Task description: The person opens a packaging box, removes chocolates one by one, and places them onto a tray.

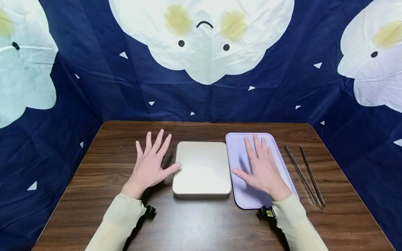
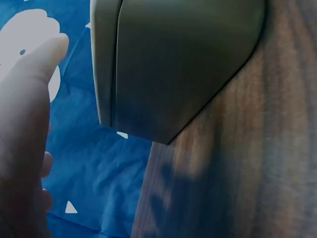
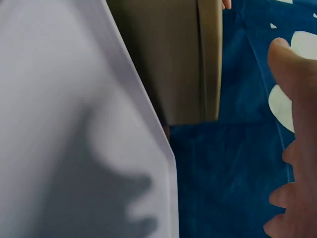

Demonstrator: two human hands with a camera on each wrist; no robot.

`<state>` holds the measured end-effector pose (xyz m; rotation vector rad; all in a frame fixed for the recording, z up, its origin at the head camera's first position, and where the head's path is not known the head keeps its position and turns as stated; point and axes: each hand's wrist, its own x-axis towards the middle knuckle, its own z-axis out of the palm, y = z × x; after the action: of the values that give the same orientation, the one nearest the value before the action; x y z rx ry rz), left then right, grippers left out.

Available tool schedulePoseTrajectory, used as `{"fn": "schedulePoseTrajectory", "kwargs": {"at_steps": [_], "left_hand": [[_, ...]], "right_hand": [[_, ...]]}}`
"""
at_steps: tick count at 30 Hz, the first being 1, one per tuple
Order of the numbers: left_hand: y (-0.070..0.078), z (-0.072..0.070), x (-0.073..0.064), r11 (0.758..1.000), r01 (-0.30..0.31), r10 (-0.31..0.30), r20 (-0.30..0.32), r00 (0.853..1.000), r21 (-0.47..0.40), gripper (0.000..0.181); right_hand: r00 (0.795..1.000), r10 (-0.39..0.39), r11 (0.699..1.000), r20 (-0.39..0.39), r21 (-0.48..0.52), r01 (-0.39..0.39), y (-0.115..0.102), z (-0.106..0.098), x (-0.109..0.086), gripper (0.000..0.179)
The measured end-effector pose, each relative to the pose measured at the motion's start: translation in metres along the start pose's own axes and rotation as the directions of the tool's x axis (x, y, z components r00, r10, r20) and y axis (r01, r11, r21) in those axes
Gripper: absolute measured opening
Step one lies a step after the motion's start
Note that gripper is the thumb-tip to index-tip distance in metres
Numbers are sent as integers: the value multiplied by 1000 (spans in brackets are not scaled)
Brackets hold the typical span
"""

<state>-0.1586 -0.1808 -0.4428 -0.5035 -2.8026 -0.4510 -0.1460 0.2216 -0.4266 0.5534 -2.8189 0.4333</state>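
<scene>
left hand (image 1: pixel 151 164): flat, fingers spread, palm down
right hand (image 1: pixel 261 168): flat, fingers straight, thumb out
sleeves: pale, to wrists

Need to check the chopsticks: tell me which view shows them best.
The head view: the chopsticks lie whole on the table, right of the lavender tray. Neither wrist view shows them.

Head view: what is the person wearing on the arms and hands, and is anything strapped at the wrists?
Both hands, left hand and right hand, are bare. Pale yellow-green long sleeves reach the wrists. A small black device sits under each wrist; the right one shows a yellow mark.
</scene>
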Motion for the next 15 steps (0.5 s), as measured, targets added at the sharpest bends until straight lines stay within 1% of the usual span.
{"fn": "schedulePoseTrajectory", "kwargs": {"at_steps": [3, 7, 11, 15], "left_hand": [[1, -1, -5, 998, -30, 31, 23, 999, -54, 107], [2, 0, -13, 990, -70, 78, 66, 995, -120, 108], [4, 1, -19, 980, -110, 129, 113, 985, -164, 111], [5, 3, -24, 974, -141, 170, 159, 973, -179, 116]], "right_hand": [[999, -28, 999, 33, 35, 26, -6, 2, -2, 115], [994, -97, 993, 56, 73, 93, -13, 7, -5, 114], [981, -176, 981, 77, 92, 169, -20, 13, -7, 114], [967, -222, 972, 126, 102, 210, -25, 17, -9, 115]]}}
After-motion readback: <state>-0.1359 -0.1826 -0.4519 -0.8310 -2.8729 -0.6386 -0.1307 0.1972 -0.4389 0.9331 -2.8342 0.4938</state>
